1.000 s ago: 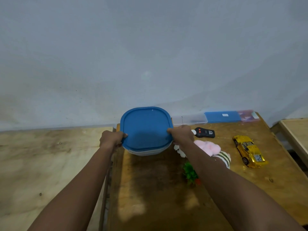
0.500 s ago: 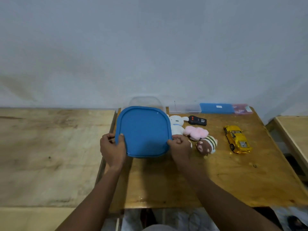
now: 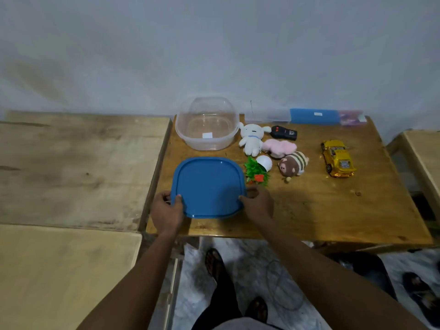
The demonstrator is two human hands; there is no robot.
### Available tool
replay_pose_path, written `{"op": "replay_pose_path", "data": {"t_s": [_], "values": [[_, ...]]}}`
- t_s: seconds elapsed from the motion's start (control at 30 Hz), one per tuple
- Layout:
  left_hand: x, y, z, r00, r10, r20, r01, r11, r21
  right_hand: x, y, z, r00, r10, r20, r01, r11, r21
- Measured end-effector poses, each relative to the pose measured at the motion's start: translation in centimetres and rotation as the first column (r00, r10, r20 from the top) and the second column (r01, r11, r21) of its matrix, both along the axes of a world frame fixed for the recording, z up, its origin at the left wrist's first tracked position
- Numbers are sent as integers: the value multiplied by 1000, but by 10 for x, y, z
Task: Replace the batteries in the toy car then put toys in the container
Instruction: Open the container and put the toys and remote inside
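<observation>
1. The left hand and the right hand each grip an opposite near edge of the flat, blue, square plastic lid, thumbs on top.
2. The lid lies low over the wooden table, just in front of the open, clear plastic container.
3. The shiny yellow toy car stands well apart to the right.
4. A white rabbit plush, a black remote and a brown pig plush lie between container and car.

blue lid is coming off the clear container and moving toward the near edge of the surface, now sitting low in front of the container; contact unclear. left hand and right hand are travelling with it, gripping its side edges.
</observation>
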State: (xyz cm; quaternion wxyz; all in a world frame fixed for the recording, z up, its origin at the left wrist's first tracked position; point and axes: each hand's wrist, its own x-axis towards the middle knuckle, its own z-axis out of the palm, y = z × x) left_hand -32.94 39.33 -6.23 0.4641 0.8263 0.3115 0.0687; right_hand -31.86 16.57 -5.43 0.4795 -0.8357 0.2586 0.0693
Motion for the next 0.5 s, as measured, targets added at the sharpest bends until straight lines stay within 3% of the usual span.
{"op": "replay_pose_path", "data": {"t_s": [0.27,0.4,0.5], "values": [[20,10,-9,958,-103,-266,116,993,35,18,7,-11,987,148,-70,-154,983,-100],[30,0,-2,957,-109,-270,166,966,197,17,10,-6,983,181,2,-174,948,-266],[47,-23,4,962,-241,-126,265,938,225,33,6,6,971,179,158,-122,941,-316]]}}
